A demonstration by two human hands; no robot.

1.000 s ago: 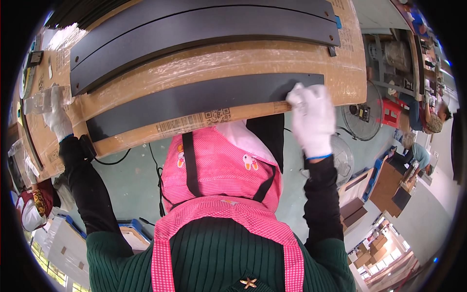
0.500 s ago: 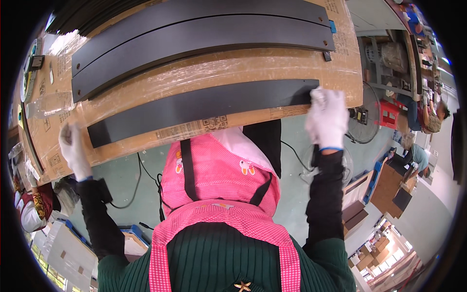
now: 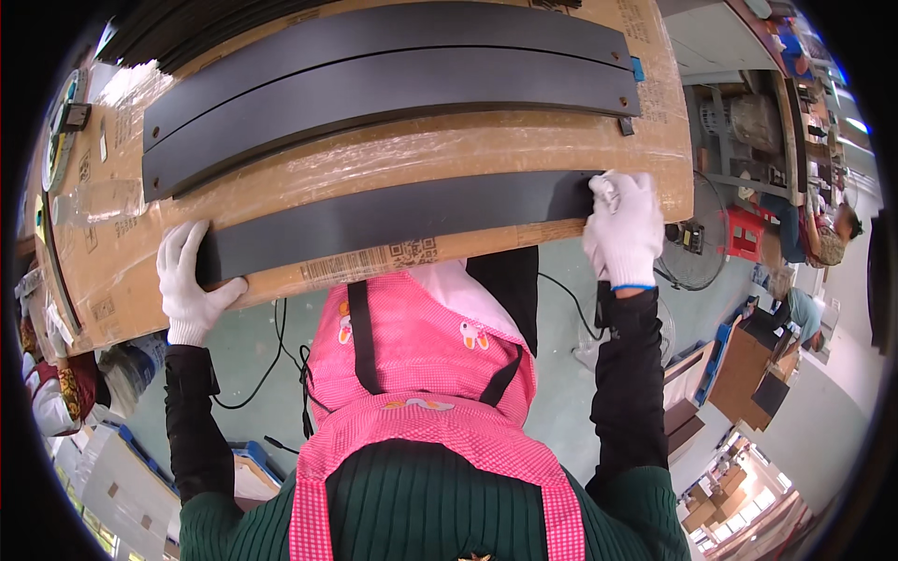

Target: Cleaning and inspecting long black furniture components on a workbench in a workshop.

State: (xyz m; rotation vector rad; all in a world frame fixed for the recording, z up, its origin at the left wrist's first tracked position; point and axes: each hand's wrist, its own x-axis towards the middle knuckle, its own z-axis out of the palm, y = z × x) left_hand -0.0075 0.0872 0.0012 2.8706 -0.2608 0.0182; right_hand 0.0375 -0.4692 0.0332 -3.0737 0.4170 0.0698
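A long, narrow dark grey panel (image 3: 393, 210) lies flat near the front edge of the cardboard-topped work surface. At its left end is my left hand (image 3: 192, 285), in a white glove, fingers spread and thumb apart, touching the panel's end. My right hand (image 3: 625, 229), gloved too, rests at the opposite end with its fingers curled closed. What those fingers hold, if anything, is hidden. Beyond the panel, two similar dark panels (image 3: 402, 79) lie side by side on top of a stack, with small round holes near their ends.
More dark strips (image 3: 168, 33) are piled at the far left. Clear film covers the cardboard (image 3: 655, 168). To the right stand a floor fan (image 3: 702, 229) and a red stool (image 3: 745, 234). Other people work at both sides. Cables (image 3: 281, 327) lie on the floor below the front edge.
My left hand has moved right, opened its fingers and come onto the panel's left end. My right hand stays at the right end, and the panel looks unmoved.
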